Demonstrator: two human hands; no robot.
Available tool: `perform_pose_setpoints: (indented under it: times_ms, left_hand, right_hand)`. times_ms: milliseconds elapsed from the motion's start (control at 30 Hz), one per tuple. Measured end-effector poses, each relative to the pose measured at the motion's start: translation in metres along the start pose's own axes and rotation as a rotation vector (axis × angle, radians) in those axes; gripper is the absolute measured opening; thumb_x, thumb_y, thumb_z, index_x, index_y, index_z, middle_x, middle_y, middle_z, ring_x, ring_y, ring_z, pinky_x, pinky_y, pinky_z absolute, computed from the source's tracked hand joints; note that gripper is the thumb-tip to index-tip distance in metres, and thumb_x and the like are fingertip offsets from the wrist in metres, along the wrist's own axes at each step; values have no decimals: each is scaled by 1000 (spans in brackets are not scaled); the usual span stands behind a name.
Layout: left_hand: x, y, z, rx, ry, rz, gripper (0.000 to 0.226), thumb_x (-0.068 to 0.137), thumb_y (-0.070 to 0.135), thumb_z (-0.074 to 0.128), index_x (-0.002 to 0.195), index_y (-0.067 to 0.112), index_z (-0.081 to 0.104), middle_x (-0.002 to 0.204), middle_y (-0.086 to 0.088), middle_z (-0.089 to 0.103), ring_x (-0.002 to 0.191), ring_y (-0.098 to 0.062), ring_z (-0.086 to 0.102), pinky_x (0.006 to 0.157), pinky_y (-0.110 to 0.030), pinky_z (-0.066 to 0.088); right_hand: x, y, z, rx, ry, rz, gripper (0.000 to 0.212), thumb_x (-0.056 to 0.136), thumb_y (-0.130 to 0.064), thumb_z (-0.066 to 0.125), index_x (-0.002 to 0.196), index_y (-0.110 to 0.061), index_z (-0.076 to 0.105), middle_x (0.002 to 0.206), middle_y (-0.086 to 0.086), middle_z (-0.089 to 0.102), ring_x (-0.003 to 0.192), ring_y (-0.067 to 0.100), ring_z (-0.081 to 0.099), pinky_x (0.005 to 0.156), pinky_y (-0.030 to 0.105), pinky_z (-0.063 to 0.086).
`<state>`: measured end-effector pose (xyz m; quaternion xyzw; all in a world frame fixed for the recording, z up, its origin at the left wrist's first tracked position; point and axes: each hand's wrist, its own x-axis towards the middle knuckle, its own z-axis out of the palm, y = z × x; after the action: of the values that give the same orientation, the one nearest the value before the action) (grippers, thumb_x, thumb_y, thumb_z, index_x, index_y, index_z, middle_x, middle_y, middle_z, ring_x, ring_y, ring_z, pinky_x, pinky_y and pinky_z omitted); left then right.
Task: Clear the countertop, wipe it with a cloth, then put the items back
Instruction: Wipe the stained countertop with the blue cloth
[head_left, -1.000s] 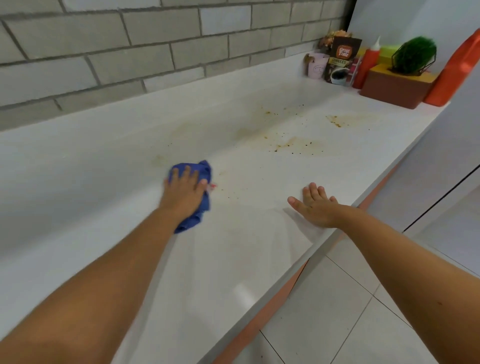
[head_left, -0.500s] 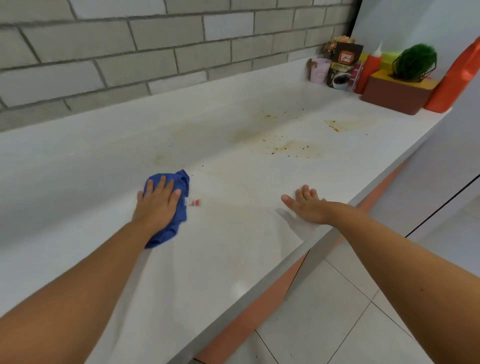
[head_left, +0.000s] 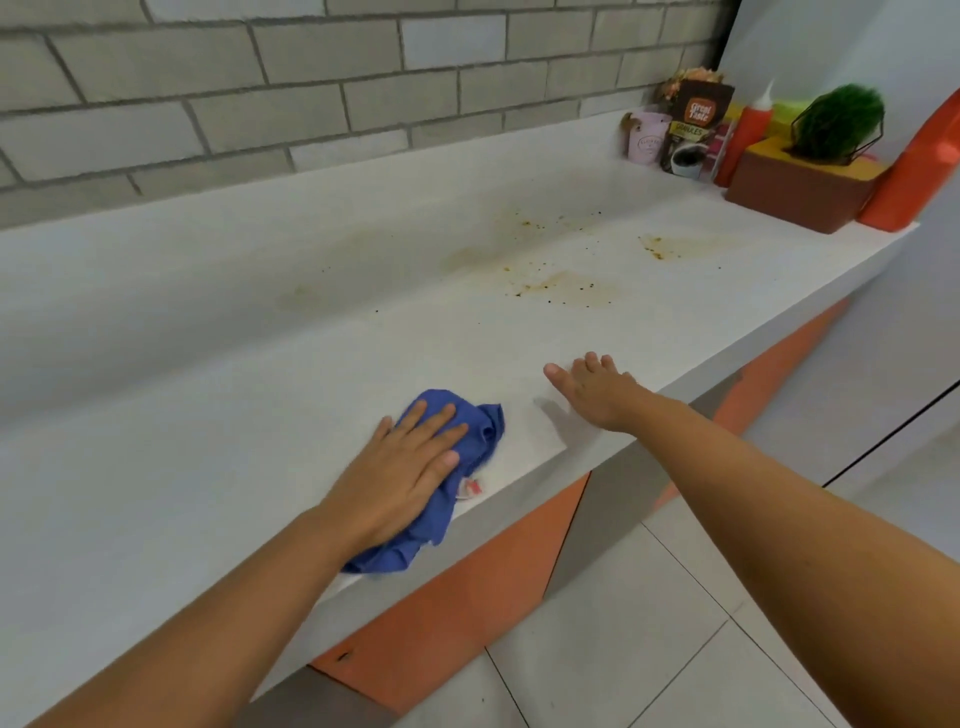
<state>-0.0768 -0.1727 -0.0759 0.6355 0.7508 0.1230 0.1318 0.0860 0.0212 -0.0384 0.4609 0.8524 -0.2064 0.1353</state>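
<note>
White countertop (head_left: 218, 467) under grey brick wall (head_left: 311, 104). Left hand (head_left: 400, 467), fingers spread flat, presses blue cloth (head_left: 467, 441) at front edge; right hand (head_left: 592, 389) rests flat, holding nothing. Brown stains (head_left: 561, 283) untouched. Risk: cloth overhangs edge, could slip off.

At the lower centre of the frame the left hand (head_left: 400, 478) lies flat, fingers straight, on a crumpled blue cloth (head_left: 485, 431) at the front edge of the white countertop (head_left: 208, 415). Just to its right, the right hand (head_left: 592, 395) rests palm down by the same edge. Brown stains (head_left: 561, 286) mark the surface above centre, and at the upper right stand a pink cup (head_left: 647, 140), a coffee pouch (head_left: 693, 130), a red squeeze bottle (head_left: 743, 140), a brown box (head_left: 795, 189) with a green plant (head_left: 836, 124) and an orange bottle (head_left: 914, 171).
</note>
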Motion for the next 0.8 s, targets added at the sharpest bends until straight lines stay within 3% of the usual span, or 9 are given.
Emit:
perform_pose_setpoints:
  times_ms: [67,133,267,367,467,567,667,733,800]
  left_hand:
    - [-3,-27,-10,-8,39,-132,73,86,68,1,147,31,17,155,17,1,144,-7,-6,116,-35,-4]
    - [11,-51,-19,24,101,-318,52,100,41,15,149,24,18,158,7,3,146,-14,-3,117,-41,-1]
    - [69,-52,-22,132,166,-512,50,102,33,18,148,16,21,158,-3,8,145,-28,2,116,-48,8]
    - [105,-13,-10,167,146,-437,49,101,35,23,147,17,24,158,-5,11,144,-32,5,114,-48,11]
    - [105,43,10,95,115,-268,48,102,34,19,148,20,23,158,0,11,145,-26,3,116,-44,8]
    - [63,71,24,24,71,-146,48,101,36,17,148,26,18,158,8,4,146,-16,-4,117,-37,1]
    - [7,57,25,9,54,-72,63,89,56,5,147,34,15,153,21,0,142,-3,-10,115,-30,-4]
    - [-16,27,14,-9,83,-155,66,86,59,4,146,36,18,152,23,2,141,0,-8,116,-33,-3]
    - [-23,-13,-1,-12,148,-364,50,99,46,18,146,30,23,156,13,7,145,-8,-2,116,-40,-1]
  right_hand:
    - [5,9,7,-49,-20,0,65,96,-48,4,151,-12,-2,156,17,-13,144,33,-13,115,50,4]
    - [7,12,10,-36,-28,-3,65,96,-48,4,150,-12,-4,156,16,-16,144,33,-15,116,50,3]
    - [10,12,9,-4,-32,-12,71,95,-52,4,149,-7,-8,155,16,-17,144,31,-15,116,49,1]
    - [8,16,8,16,-55,-51,67,96,-49,3,150,-10,-7,155,15,-18,144,30,-18,116,49,-2]
    - [0,18,0,106,-80,-75,67,98,-50,3,150,-9,-6,156,11,-17,145,26,-15,117,44,-4]
    - [-6,20,-8,154,-109,-108,69,97,-54,3,150,-10,-4,157,8,-16,145,22,-14,117,42,-5]
    - [-6,22,-8,124,-115,-129,69,97,-53,3,150,-9,-6,156,9,-17,145,24,-14,117,43,-5]
    - [-4,23,-6,77,-109,-146,69,97,-51,1,150,-8,-5,156,12,-16,145,26,-13,116,45,-2]
    - [-2,22,-5,60,-107,-148,71,96,-53,1,150,-7,-4,156,12,-16,145,26,-13,116,45,-2]
